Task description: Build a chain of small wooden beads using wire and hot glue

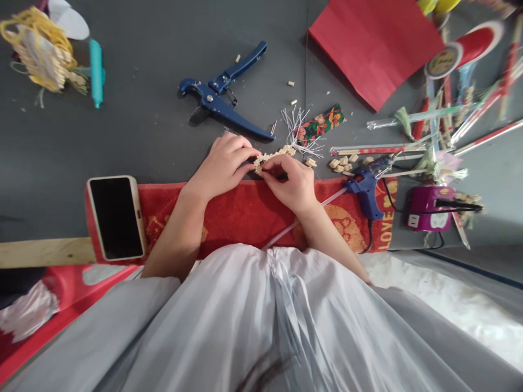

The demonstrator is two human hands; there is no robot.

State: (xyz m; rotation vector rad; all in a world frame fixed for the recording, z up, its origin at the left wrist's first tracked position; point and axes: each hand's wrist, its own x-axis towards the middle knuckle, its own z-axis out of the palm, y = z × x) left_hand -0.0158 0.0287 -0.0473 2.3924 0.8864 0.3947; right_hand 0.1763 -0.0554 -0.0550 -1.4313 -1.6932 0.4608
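Observation:
Between my hands is a small cream piece made of short straw-like bits (281,151), lying above the red towel's far edge. My left hand (226,166) pinches its left end between thumb and fingers. From the right, the closed thumb and fingers of my right hand (293,182) grip the near side of the same piece, and they hide part of it. White threads (300,133) fan out just beyond it, beside a dark floral strip (327,122). A few loose cream bits (311,162) lie by my right hand.
A blue cutter (229,103) lies ahead. The red towel (245,212) bears a phone (116,218) at left and a blue glue gun (368,190) at right, near a purple power socket (431,208). Red paper (376,49), a ribbon spool (466,49) and wrapped sticks fill the far right.

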